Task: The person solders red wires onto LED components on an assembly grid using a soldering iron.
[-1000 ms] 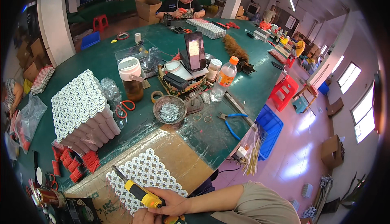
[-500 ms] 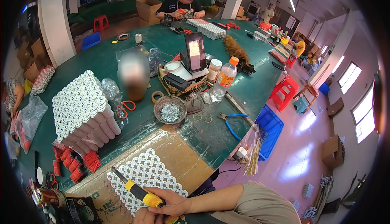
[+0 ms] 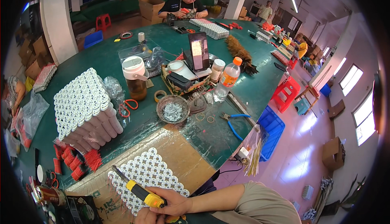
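Observation:
A yellow-and-black soldering iron [image 3: 143, 192] lies in my right hand [image 3: 174, 202], fingers closed round its rear end. Its metal tip points up and left over a sheet of joined white rings with grey centres [image 3: 151, 168]. My left hand [image 3: 148, 216] is just below, at the lower edge of the picture, fingers curled close to the right hand. What it holds, if anything, is hidden. Under the ring sheet is a brown board [image 3: 185, 153] on the green table.
Left stands a tall stack of white-topped cylinders [image 3: 83, 102], with red wire bundles [image 3: 75, 163] in front. Beyond the board are a bowl of metal bits [image 3: 173, 109], red-handled scissors [image 3: 128, 107], blue-handled pliers [image 3: 234, 124], a bottle [image 3: 228, 80], a jug [image 3: 135, 77] and a propped phone [image 3: 198, 52].
The whole view has shifted slightly. Both hands and the soldering iron keep nearly the same place over the ring sheet. A person far back has changed posture a little.

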Demonstrator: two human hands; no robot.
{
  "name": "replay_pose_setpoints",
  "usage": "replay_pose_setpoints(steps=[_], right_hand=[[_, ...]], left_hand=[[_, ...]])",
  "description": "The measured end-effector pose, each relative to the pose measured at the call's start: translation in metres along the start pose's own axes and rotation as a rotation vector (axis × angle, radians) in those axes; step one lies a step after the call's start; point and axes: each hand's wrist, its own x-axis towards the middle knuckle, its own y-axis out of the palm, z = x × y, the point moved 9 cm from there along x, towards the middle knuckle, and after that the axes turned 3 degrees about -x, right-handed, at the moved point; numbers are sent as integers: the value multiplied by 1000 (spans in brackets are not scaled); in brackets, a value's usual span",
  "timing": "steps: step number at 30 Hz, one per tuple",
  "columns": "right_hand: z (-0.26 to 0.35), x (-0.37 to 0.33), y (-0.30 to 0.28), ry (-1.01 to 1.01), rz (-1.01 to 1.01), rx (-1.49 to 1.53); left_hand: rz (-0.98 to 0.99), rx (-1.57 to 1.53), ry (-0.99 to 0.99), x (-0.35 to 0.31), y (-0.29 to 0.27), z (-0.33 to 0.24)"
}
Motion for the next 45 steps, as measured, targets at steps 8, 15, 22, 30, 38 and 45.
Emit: replay_pose_setpoints(steps=[8, 15, 22, 30, 38, 45], right_hand=[[-5, -3, 2, -54, -8, -39], [0, -15, -17, -43, -41, 14], [-19, -29, -40, -24, -124, 283], [-31, -47, -90, 100, -257, 303], [-45, -50, -113, 104, -350, 595], [-49, -47, -110, 100, -298, 644]], left_hand=[[20, 6, -72, -2, -4, 6], [-132, 104, -104, -4, -56, 13], [-244, 255, -115, -8, -87, 40], [-374, 211, -148, -4, -86, 62], [-475, 186, -205, -6, -84, 89], [-512, 160, -205, -10, -83, 100]])
